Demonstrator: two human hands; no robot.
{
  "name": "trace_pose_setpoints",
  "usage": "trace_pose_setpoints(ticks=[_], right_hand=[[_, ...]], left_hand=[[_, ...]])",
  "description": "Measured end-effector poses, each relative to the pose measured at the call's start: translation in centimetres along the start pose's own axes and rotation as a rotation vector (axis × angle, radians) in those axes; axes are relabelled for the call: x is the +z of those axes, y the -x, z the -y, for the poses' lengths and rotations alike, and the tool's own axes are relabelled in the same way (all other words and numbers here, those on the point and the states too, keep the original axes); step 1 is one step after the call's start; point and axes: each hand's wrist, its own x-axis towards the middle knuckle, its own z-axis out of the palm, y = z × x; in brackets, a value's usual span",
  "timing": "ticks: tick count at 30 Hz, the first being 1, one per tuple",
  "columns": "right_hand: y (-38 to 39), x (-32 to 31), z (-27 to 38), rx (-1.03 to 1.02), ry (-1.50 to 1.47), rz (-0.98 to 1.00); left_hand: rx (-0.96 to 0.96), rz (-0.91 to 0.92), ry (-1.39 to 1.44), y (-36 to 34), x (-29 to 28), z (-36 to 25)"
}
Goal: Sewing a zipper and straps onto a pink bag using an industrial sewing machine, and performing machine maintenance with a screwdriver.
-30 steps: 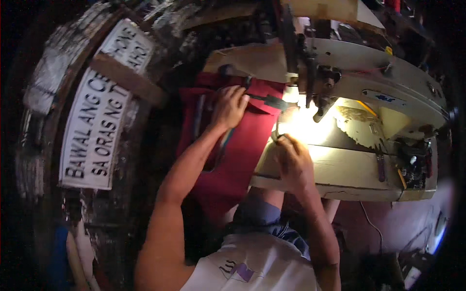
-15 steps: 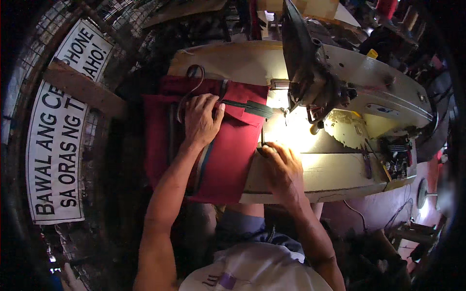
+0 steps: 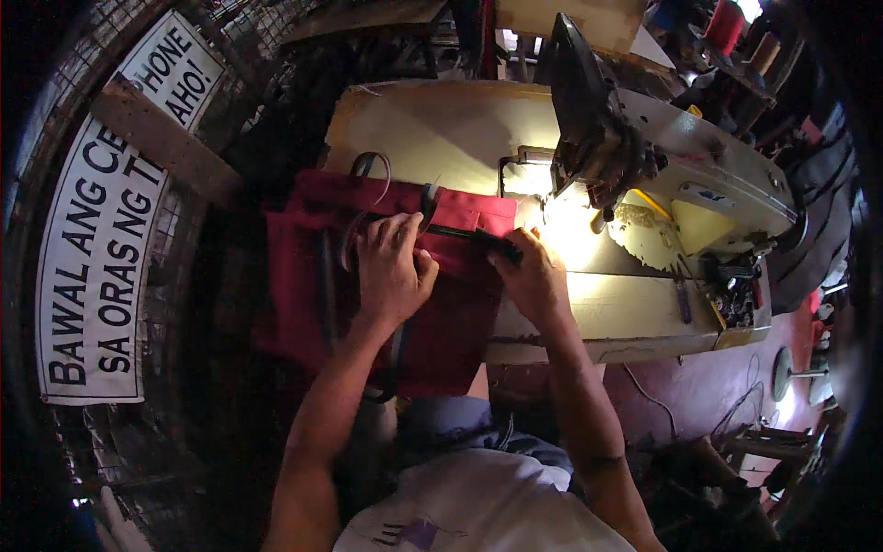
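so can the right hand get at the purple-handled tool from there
Probably yes: the purple-handled tool lies on the tabletop to the right of the right hand, with nothing visible standing between, though that hand is at the black strip.

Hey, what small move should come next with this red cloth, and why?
I'd probably draw the dark strip straight with the right hand: its fingers pinch the strip's right end, while the left hand rests on the red cloth, seemingly steadying it, and the sewing machine's brightly lit area lies just to the right.
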Motion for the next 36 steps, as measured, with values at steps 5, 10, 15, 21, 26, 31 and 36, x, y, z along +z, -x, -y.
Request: trace_pose_setpoints(ticks=[5,10,15,21,26,31,36], right_hand=[[1.0,-0.5,1.0,0.101,-0.258,-0.011],[1.8,0.3,1.9,0.209,-0.34,-0.125],[1.7,1.7,1.0,-0.119,-0.14,-0.344],[3.2,2.8,0.0,0.007,-0.071,-0.334],[4.1,2.9,0.3,0.097,-0.222,-0.372],[3.7,1.9,1.1,-0.015,-0.231,-0.365],[3.5,1.7,0.9,-0.005,-0.255,-0.391]], left_hand=[[0.015,-0.092,-0.026,1.1,-0.4,-1.5],[-0.01,-0.069,-0.004,1.2,-0.8,-2.2],[-0.056,-0.004,0.061,1.3,-1.5,-2.7],[0.37,0.02,0.214,-2.1,0.3,-4.3],[0.363,0.752,0.36,-6.7,2.3,-2.7],[0.509,0.655,0.68,-7.5,2.9,-1.7],[0.396,0.724,0.803,-7.4,3.4,-1.3]])
